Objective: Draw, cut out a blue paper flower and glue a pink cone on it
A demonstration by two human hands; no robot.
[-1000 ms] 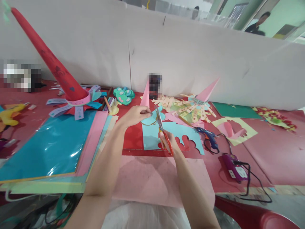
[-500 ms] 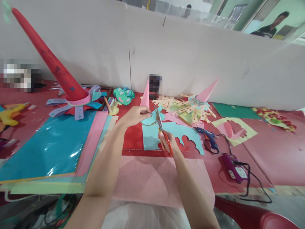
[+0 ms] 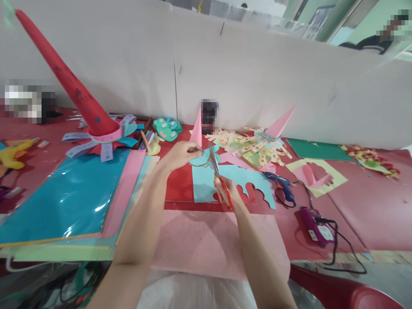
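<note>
A light-blue paper piece (image 3: 201,161) with a rounded outline was held in front of the body, just by the far edge of a larger light-blue sheet (image 3: 204,184), and a brownish line could be made out along its curved lower edge. Its left part was pinched between the thumb and fingers of the left hand (image 3: 184,153); the scissors (image 3: 216,166) were gripped by their red handles in the right hand (image 3: 231,185), with the blades pointed away from the body and set across the right part of the piece. How far the blades were parted could not be told. For a smooth curve, the line was best followed in short bites made deep in the blades, the paper being fed round by the left hand while the scissors were held nearly steady. The pinching fingertips were best placed well clear of the blade tips, which lay near them. Care was also called for lest the larger sheet be nicked. Farther out on the desk (image 3: 370,201), a pink cone (image 3: 197,128) was seen beyond the left hand, and a glue gun (image 3: 283,185) to the right, best left unbrushed by the forearm.
</note>
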